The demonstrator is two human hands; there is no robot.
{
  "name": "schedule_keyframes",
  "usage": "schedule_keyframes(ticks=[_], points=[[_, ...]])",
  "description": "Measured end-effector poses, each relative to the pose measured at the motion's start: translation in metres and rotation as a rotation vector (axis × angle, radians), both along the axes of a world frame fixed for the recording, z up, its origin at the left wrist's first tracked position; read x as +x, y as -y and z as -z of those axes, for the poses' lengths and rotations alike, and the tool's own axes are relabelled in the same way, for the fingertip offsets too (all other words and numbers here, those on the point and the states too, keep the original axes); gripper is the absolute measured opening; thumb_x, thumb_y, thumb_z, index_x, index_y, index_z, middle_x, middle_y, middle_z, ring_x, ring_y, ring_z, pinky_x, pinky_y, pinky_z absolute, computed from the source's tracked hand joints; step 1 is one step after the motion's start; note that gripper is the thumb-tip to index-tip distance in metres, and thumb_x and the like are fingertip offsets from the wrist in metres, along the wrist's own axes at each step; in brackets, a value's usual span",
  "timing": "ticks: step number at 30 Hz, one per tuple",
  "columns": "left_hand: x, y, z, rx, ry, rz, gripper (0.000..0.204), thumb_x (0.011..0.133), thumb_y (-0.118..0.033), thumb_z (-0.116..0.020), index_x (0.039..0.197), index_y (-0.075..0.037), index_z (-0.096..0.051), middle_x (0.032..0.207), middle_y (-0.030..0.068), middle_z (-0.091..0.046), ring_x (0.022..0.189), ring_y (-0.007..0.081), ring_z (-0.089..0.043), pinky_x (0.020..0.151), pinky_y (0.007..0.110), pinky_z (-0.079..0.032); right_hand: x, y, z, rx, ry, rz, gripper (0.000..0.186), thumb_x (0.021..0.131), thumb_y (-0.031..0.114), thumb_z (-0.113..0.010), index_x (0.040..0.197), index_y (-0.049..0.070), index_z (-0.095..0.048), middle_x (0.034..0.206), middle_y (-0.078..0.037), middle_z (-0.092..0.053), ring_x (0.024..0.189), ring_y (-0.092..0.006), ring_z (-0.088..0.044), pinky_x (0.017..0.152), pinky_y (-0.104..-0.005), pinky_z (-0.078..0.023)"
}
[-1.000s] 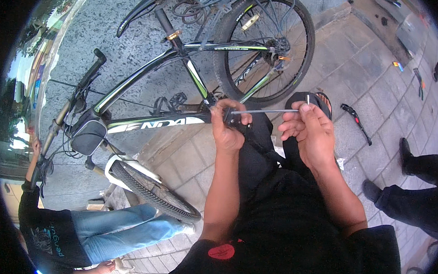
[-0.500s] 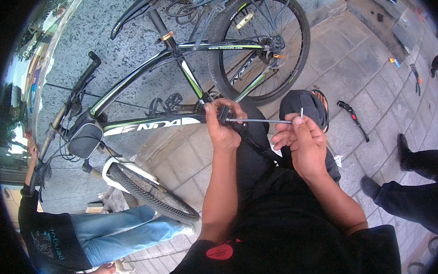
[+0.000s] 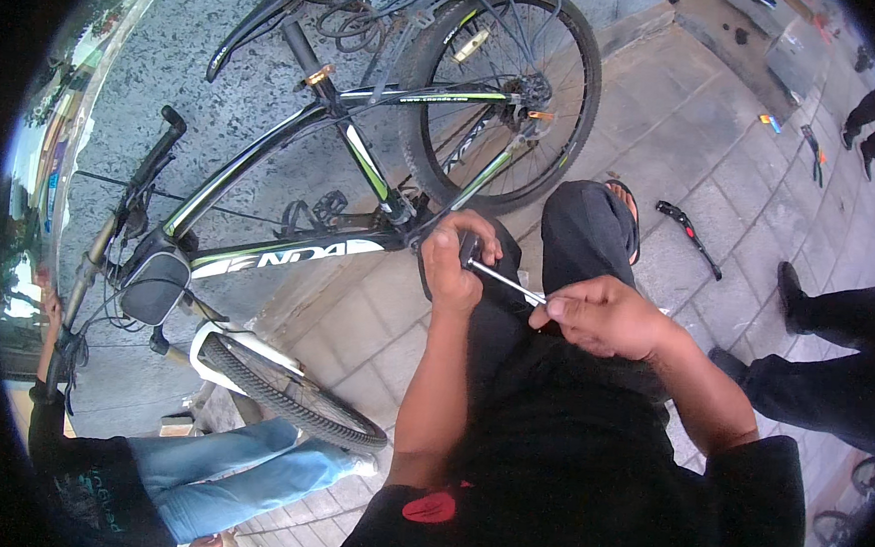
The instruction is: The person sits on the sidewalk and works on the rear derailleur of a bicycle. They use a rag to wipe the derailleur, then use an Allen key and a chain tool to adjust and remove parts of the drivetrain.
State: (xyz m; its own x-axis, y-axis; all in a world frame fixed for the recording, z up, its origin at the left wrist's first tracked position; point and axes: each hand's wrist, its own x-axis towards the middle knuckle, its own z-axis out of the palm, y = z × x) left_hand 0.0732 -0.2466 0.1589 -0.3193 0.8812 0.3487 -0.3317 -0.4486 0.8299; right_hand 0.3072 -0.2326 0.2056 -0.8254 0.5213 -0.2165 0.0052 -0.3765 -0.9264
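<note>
My left hand (image 3: pixel 452 269) is closed around a small black part (image 3: pixel 470 247), its exact kind hard to make out between the fingers. One end of a thin silver hex key (image 3: pixel 509 282) meets that part. At the key's other end my right hand (image 3: pixel 607 319) grips it, back of the hand up, hiding the bent end. Just beyond my hands stands a black bicycle (image 3: pixel 366 159) with green and white trim. Its crank area is close to my left fingertips.
Another person's hand (image 3: pixel 50 312) is at the handlebar on the left. On the paving lie a black-and-red kickstand (image 3: pixel 691 239), pliers (image 3: pixel 814 158) and a small colourful packet (image 3: pixel 770 123). A bystander's dark-trousered legs (image 3: pixel 821 399) are at the right.
The hex key has swung from nearly level to slanting down toward me. My right hand has turned over and moved nearer, its fingers now closed round the key.
</note>
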Motion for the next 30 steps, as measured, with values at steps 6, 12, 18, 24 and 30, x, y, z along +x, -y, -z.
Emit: schedule_keyframes(ticks=[6, 12, 18, 24, 30], points=[[0.006, -0.001, -0.007, -0.203, -0.159, -0.174, 0.065, 0.105, -0.056, -0.039, 0.087, 0.004, -0.057, 0.078, 0.0139, -0.057, 0.060, 0.0185, -0.054, 0.058, 0.033, -0.047, 0.004, 0.008, -0.005, 0.277, 0.109, 0.073, 0.033, 0.103, 0.031, -0.063, 0.116, 0.000, -0.067, 0.076, 0.005, -0.050, 0.064, -0.0108, -0.051, 0.059, -0.0331, -0.046], [0.018, 0.002, -0.009, -0.086, -0.292, -0.012, 0.065, 0.104, -0.053, -0.043, 0.083, 0.005, -0.060, 0.075, 0.0139, -0.057, 0.059, 0.0172, -0.055, 0.056, 0.029, -0.043, 0.006, -0.002, -0.026, 0.233, 0.226, 0.077, 0.029, 0.103, 0.028, -0.063, 0.111, 0.001, -0.068, 0.067, 0.001, -0.048, 0.056, -0.0124, -0.048, 0.053, -0.0300, -0.042], [0.023, -0.007, -0.008, -0.302, -0.236, -0.106, 0.059, 0.105, -0.050, -0.044, 0.087, 0.002, -0.064, 0.074, 0.0087, -0.061, 0.062, 0.0143, -0.056, 0.057, 0.028, -0.043, 0.001, -0.017, -0.017, 1.407, 0.223, 0.313, 0.022, 0.097, 0.018, -0.068, 0.102, -0.003, -0.068, 0.064, -0.011, -0.054, 0.052, -0.0257, -0.053, 0.053, -0.0380, -0.045], [-0.005, -0.032, -0.026, -0.214, -0.179, 0.069, 0.049, 0.104, -0.043, -0.050, 0.087, 0.000, -0.067, 0.071, 0.0046, -0.061, 0.062, 0.0110, -0.055, 0.057, 0.026, -0.041, -0.010, -0.042, -0.028, -0.652, -0.001, -0.007, 0.035, 0.102, 0.030, -0.061, 0.102, -0.005, -0.067, 0.059, -0.002, -0.045, 0.038, -0.0155, -0.039, 0.038, -0.0291, -0.032], [-0.022, -0.067, -0.030, -0.366, -0.300, 0.025, 0.047, 0.103, -0.043, -0.056, 0.084, -0.002, -0.068, 0.070, 0.0004, -0.061, 0.059, 0.0072, -0.053, 0.054, 0.024, -0.041, -0.040, -0.066, -0.005, 1.210, 0.344, 0.252, 0.026, 0.099, 0.025, -0.061, 0.084, 0.003, -0.062, 0.063, -0.009, -0.058, 0.051, -0.0260, -0.059, 0.049, -0.0400, -0.046]])
